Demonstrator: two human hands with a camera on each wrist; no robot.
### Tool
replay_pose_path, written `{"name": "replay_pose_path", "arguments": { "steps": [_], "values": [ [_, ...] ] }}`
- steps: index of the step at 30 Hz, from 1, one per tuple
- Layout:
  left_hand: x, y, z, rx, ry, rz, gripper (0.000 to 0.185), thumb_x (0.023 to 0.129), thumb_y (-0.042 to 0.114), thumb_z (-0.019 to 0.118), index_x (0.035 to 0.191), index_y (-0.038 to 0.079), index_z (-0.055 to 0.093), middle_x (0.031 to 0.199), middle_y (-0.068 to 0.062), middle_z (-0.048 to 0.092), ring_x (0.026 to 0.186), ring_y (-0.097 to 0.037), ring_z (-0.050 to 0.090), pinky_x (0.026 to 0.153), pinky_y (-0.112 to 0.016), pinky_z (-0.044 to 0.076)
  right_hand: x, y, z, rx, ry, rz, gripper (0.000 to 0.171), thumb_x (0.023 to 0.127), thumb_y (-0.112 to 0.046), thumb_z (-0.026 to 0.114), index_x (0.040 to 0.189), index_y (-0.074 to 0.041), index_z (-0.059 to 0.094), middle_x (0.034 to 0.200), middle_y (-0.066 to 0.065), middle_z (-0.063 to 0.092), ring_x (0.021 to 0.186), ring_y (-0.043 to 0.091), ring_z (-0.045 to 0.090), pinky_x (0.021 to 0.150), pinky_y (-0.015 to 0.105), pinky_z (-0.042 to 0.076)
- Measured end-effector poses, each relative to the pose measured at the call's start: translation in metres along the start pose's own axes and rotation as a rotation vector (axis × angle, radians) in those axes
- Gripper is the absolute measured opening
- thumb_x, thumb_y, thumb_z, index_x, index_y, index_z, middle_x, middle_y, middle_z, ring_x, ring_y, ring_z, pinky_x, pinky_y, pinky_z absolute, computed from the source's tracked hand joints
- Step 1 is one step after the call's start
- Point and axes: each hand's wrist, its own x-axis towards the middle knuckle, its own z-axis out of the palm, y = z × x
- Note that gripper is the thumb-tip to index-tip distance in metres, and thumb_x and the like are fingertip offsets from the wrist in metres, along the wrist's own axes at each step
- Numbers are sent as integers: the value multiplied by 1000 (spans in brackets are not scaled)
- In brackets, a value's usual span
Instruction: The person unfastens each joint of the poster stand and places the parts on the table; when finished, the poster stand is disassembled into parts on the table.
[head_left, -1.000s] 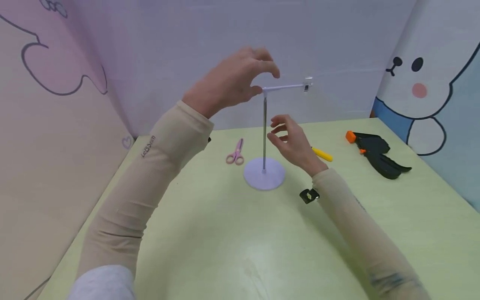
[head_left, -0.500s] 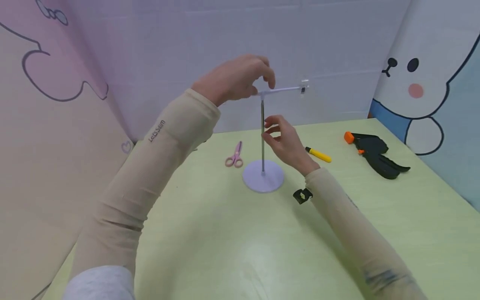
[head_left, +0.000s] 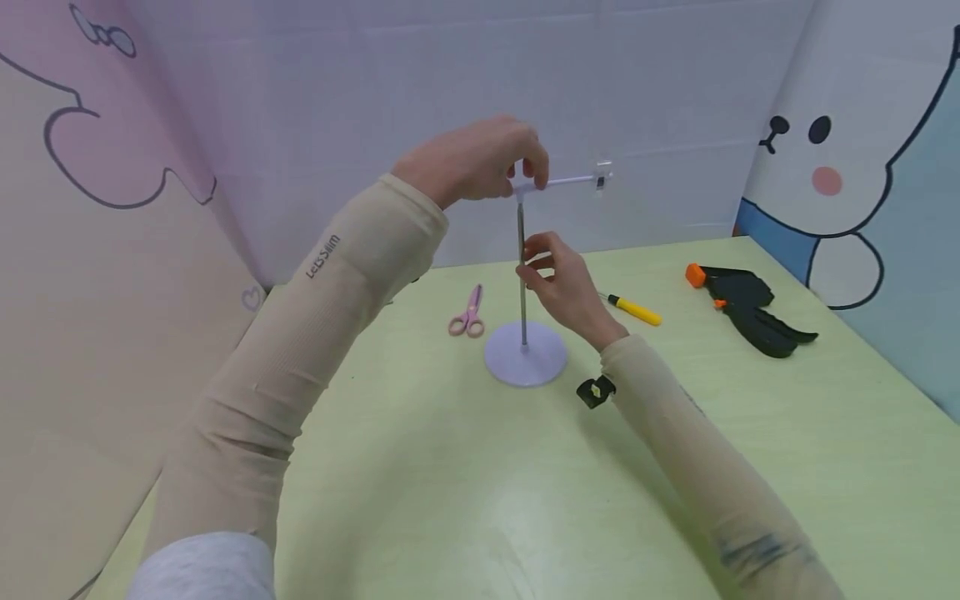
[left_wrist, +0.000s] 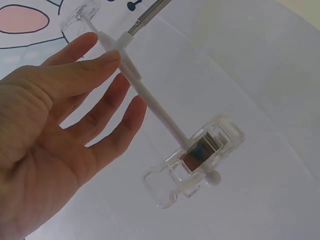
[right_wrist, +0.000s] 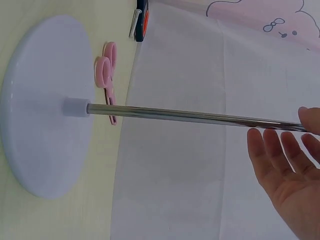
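Observation:
A display stand has a round white base (head_left: 502, 358), an upright metal pole (head_left: 523, 308) and a thin white crossbar (head_left: 572, 180) on top. Clear plastic clips sit at both crossbar ends; the nearer clip (left_wrist: 227, 134) in the left wrist view has a metallic piece in its middle. My left hand (head_left: 480, 162) pinches the crossbar at its T-joint between thumb and index finger, the other fingers loosely bent behind. Lower down, my right hand (head_left: 564, 283) holds the pole's upper part, thumb on one side and fingertips on the other.
Pink scissors (head_left: 469, 315) lie behind the base to the left. A yellow-handled tool (head_left: 637, 310) is right of the pole. Farther right lies a black clamp-like tool (head_left: 746, 308) with orange tips. Printed walls (head_left: 300, 125) enclose the table (head_left: 450, 475) at back and sides.
My left hand has come down and closed its fingers onto the crossbar joint. My right hand has moved left onto the pole and now holds it.

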Motion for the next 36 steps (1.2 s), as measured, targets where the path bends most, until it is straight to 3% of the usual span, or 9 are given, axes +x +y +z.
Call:
{"name": "replay_pose_path", "arguments": {
  "steps": [5,9,16,25,36],
  "values": [
    [2,-2,0,-36,-34,-33,32,87,-7,58,110,11,70,107,-5,61,94,-18,53,79,-26,48,0,1,2,8,-11,20,28,92,-5,61,117,1,51,108,13,58,96,25,61,80,33,53],
    [5,-2,0,-38,-36,-23,39,84,-13,52,109,11,71,103,-3,63,93,-16,54,75,-25,47,0,2,3,4,-8,30,24,92,-4,61,114,1,54,105,12,59,93,24,61,79,32,54],
    [8,-1,0,-12,-33,4,41,83,-15,48,107,9,72,100,-4,64,91,-17,54,74,-25,46,1,5,4,-13,13,5,22,91,-2,60,112,0,56,101,12,60,88,24,62,74,31,55],
    [8,1,-2,-13,-60,-15,43,83,-16,47,108,9,72,101,-4,63,91,-17,52,72,-24,46,1,4,4,-32,10,-23,21,91,-2,60,111,0,55,98,12,60,84,23,63,72,31,55],
    [9,1,-2,-3,-36,23,46,82,-18,44,107,8,72,101,-5,64,93,-17,53,75,-26,46,0,5,2,-39,7,-23,20,91,-3,61,110,0,56,97,12,60,83,28,64,71,33,55]
  ]
}}
